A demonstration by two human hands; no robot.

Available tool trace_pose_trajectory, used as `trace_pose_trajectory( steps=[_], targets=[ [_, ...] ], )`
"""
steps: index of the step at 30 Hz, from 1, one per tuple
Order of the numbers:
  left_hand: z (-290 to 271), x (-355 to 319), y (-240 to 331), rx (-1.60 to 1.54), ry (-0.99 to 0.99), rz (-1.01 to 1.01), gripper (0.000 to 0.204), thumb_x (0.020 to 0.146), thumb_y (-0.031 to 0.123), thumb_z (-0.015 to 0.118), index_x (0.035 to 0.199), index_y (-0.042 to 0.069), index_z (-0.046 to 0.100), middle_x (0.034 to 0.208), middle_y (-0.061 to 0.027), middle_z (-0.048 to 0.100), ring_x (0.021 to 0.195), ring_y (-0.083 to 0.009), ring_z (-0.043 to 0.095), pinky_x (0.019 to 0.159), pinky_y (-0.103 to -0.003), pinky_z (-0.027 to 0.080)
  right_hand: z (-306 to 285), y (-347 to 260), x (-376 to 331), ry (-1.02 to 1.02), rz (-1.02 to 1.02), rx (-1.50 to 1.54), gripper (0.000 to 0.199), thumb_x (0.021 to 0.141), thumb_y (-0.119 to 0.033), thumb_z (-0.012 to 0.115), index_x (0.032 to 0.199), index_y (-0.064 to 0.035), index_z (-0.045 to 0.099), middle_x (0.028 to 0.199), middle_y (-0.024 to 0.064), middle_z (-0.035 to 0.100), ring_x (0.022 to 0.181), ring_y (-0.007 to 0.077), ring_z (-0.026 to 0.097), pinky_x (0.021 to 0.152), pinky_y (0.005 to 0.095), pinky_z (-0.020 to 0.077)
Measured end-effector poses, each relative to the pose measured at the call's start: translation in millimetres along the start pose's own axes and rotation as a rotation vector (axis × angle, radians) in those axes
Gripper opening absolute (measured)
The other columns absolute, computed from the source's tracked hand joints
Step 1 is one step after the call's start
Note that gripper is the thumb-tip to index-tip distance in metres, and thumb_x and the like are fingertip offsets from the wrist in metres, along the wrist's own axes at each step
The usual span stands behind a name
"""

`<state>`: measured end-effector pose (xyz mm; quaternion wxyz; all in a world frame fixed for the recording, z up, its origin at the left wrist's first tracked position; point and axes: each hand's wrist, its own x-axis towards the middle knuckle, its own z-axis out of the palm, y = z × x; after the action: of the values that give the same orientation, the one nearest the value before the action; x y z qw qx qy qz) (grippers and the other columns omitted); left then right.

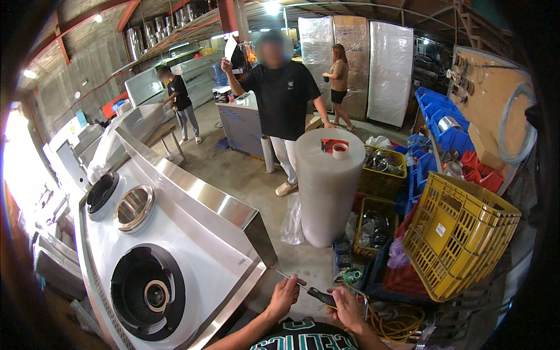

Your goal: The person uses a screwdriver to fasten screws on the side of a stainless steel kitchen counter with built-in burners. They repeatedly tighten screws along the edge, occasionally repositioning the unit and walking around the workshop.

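Note:
A screwdriver (pixel 321 296) with a black handle slants across in front of me, its thin shaft pointing left toward the corner of a stainless steel stove (pixel 217 263). My right hand (pixel 348 309) is closed at the back end of the handle. Around the shaft, my left hand (pixel 284 298) has its fingers curled, close beside the stove's side panel. Whether the tip touches the metal is too small to tell. Set in the stove top are a large black burner ring (pixel 125 291), a steel-rimmed round opening (pixel 134 208) and another black ring (pixel 102 192).
A tall roll of bubble wrap (pixel 328 192) stands ahead, with a tape roll (pixel 340 151) on top. Yellow crates (pixel 449 233) and blue bins (pixel 455 140) line the right. A person in black (pixel 286 99) stands by the roll; two others are farther back. Yellow hose (pixel 402 329) lies at lower right.

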<state>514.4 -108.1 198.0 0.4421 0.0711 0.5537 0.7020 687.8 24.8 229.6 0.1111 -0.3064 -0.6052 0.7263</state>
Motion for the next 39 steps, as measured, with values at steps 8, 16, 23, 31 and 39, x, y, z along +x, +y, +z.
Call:
trace_pose_trajectory(
  steps=[8,16,23,31,39],
  targets=[
    [0,1,-1,-0.098,-0.025,-0.028,0.042,0.110,0.039,0.042,0.107,0.000,0.059,0.063,0.0073,0.031,0.052,-0.0055,0.027,0.047,-0.024,0.025,-6,6,-4,0.085,-0.571,-0.495,0.029,0.106,-0.028,0.053,0.103,-0.0010,0.062,0.081,0.0099,0.066,0.051,0.0123,0.058,0.049,0.0250,0.0463],
    [1,-1,-3,-0.162,-0.047,-0.033,0.039,0.110,0.035,0.042,0.110,-0.001,0.057,0.064,0.0062,0.031,0.051,-0.0059,0.027,0.046,-0.023,0.025,6,1,-7,0.147,-0.383,-0.259,0.034,0.106,-0.029,0.052,0.098,0.0023,0.062,0.066,0.0078,0.064,0.050,0.0132,0.059,0.051,0.0269,0.0511],
    [1,-1,-3,-0.134,-0.027,-0.012,0.039,0.109,0.037,0.045,0.111,0.000,0.059,0.063,0.0094,0.029,0.051,-0.0039,0.026,0.046,-0.022,0.022,-6,16,-2,0.078,-0.192,-0.225,0.036,0.105,-0.030,0.054,0.096,0.0029,0.062,0.067,0.0093,0.065,0.051,0.0159,0.063,0.053,0.0278,0.0536],
    [-4,-9,-1,-0.099,-0.011,-0.017,0.034,0.107,0.032,0.052,0.114,0.000,0.061,0.063,0.0077,0.034,0.051,-0.0051,0.028,0.046,-0.024,0.024,2,9,-6,0.129,-0.366,-0.229,0.034,0.106,-0.031,0.052,0.106,0.0008,0.063,0.081,0.0126,0.068,0.058,0.0157,0.064,0.057,0.0271,0.0524],
    [-1,-9,4,-0.035,0.043,-0.056,0.033,0.105,0.034,0.055,0.111,0.003,0.062,0.063,0.0089,0.035,0.051,-0.0038,0.028,0.046,-0.023,0.023,-1,5,-5,-0.008,-0.085,-0.274,0.033,0.108,-0.030,0.045,0.115,0.0000,0.059,0.080,0.0110,0.066,0.057,0.0153,0.063,0.052,0.0276,0.0511]
  ],
)
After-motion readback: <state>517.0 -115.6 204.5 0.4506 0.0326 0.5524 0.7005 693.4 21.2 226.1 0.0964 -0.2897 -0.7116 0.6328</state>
